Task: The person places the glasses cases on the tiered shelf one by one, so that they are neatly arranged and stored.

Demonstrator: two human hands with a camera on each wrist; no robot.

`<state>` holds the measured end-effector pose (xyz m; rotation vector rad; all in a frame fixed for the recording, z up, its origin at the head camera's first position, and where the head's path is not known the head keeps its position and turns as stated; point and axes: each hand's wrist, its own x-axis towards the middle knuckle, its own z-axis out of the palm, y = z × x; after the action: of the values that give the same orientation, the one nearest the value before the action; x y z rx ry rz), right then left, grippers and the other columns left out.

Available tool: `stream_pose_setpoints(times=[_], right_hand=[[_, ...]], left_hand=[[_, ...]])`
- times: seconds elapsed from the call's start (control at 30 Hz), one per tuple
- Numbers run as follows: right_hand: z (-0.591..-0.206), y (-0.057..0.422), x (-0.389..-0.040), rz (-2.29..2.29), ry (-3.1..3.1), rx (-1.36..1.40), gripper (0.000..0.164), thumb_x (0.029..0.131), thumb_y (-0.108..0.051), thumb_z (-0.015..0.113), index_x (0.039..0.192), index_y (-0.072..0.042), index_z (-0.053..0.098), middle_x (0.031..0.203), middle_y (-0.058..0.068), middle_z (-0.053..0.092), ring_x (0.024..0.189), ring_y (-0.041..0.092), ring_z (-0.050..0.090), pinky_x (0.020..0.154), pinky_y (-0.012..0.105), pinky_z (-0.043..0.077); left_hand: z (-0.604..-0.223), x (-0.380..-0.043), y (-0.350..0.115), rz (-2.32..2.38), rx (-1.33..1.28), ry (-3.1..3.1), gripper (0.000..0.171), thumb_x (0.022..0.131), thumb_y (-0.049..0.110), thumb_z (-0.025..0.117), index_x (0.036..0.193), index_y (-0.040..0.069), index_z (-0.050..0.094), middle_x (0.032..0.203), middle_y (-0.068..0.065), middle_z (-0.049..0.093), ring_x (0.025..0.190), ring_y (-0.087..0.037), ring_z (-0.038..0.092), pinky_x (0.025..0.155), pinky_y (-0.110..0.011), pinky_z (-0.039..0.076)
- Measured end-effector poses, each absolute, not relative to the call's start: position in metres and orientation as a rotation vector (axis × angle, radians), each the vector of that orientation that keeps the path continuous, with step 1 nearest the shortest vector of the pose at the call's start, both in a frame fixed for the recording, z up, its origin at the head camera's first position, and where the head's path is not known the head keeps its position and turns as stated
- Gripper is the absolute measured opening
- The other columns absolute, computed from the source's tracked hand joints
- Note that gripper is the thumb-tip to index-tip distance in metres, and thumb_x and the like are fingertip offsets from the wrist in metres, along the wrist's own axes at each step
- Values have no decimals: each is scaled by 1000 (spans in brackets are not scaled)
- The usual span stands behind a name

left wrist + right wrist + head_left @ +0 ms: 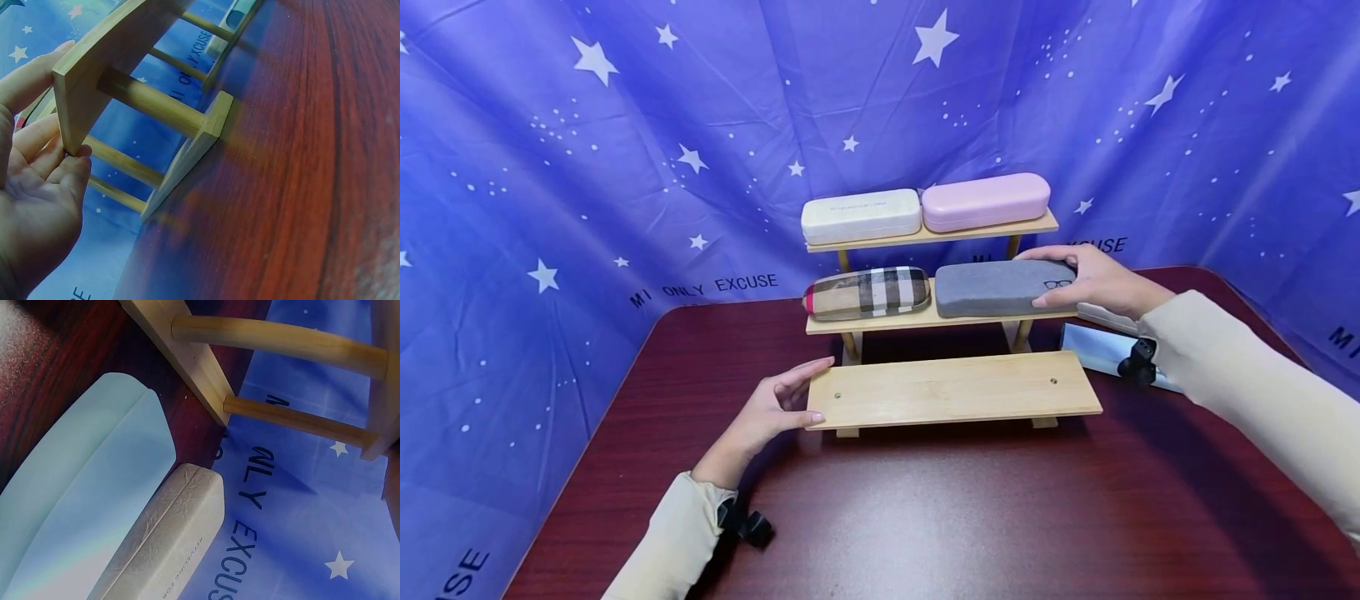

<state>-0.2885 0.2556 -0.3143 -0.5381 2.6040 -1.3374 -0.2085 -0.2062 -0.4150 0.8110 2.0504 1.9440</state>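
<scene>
A three-tier wooden display rack (pixel 951 390) stands on the table. My left hand (pixel 767 412) grips the left end of its lowest board, thumb at the front edge; the left wrist view shows fingers (pixel 69 172) against that board's end. On the middle tier lies a grey glasses case (pixel 988 289) with a small glasses print, held near its right end by my right hand (pixel 1097 283). Left of it sits a plaid glasses case (pixel 868 293). The top tier carries a white glasses case (pixel 861 217) and a pink glasses case (pixel 987 202). Only bare wood shows on the lowest board.
Right of the rack, a light blue glasses case (pixel 94 481) lies on the dark red table (pixel 887 517) beside a beige glasses case (pixel 172 534) with lettering. Behind hangs a blue star-printed curtain (pixel 737 125). The right forearm passes above both loose cases.
</scene>
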Motion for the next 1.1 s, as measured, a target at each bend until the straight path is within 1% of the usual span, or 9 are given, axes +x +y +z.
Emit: stream_pose_setpoints(times=[0.3,0.5,0.53,0.63,0.73,0.83,0.9,0.97,1.1], right_hand=[[-310,254,-293,-1238,2613,-549,61,80,-19,74,136,-22,50,123,8,57,102,18,53,84,32,43],[-309,254,-292,-1257,2559,-558,64,82,-18,72,140,-23,46,126,7,55,105,17,53,84,28,44],[-309,254,-292,-1275,2548,-567,64,83,-18,72,141,-23,44,128,6,53,107,17,52,85,27,44],[-312,257,-288,-1370,2502,-593,66,85,-17,69,144,-23,39,137,2,46,114,15,47,86,21,43],[-317,262,-281,-1486,2466,-620,68,87,-13,67,147,-20,33,147,0,36,127,13,37,90,15,39],[-320,272,-275,-1563,2448,-651,68,89,-10,64,148,-20,30,152,1,30,138,15,26,95,10,36],[-323,280,-271,-1605,2446,-646,68,90,-7,62,148,-19,29,152,0,29,141,18,23,96,9,36],[-326,288,-266,-1666,2415,-656,67,91,-3,59,149,-17,27,152,0,30,141,18,23,95,10,38],[-337,303,-256,-1841,2306,-705,68,90,10,51,149,-10,25,147,-2,36,134,7,34,95,10,38]], left_hand=[[-416,-209,-207,1954,825,2042,68,75,-7,72,136,-7,43,144,-29,35,135,-18,35,109,-20,27],[-417,-209,-208,1948,843,2052,67,76,-8,71,137,-7,43,143,-15,44,136,-20,34,110,-20,27],[-417,-209,-208,1949,847,2053,67,76,-8,70,137,-7,43,143,-15,44,136,-20,34,110,-21,27],[-417,-210,-208,1952,851,2051,67,76,-9,70,137,-7,43,143,-21,41,136,-20,34,110,-21,26],[-416,-210,-208,1944,838,2054,67,76,-8,71,137,-7,43,143,-27,37,136,-19,34,110,-20,26],[-416,-209,-208,1942,831,2051,68,75,-8,71,137,-7,43,144,-25,37,136,-18,35,110,-20,26],[-416,-209,-207,1942,827,2050,68,75,-8,71,137,-8,42,144,-22,39,136,-18,34,110,-20,26],[-416,-209,-207,1942,828,2046,68,75,-8,70,137,-8,42,144,-23,38,136,-17,35,110,-21,26],[-416,-209,-207,1935,817,2048,68,76,-8,71,137,-7,42,144,-24,37,134,-15,36,109,-20,27]])
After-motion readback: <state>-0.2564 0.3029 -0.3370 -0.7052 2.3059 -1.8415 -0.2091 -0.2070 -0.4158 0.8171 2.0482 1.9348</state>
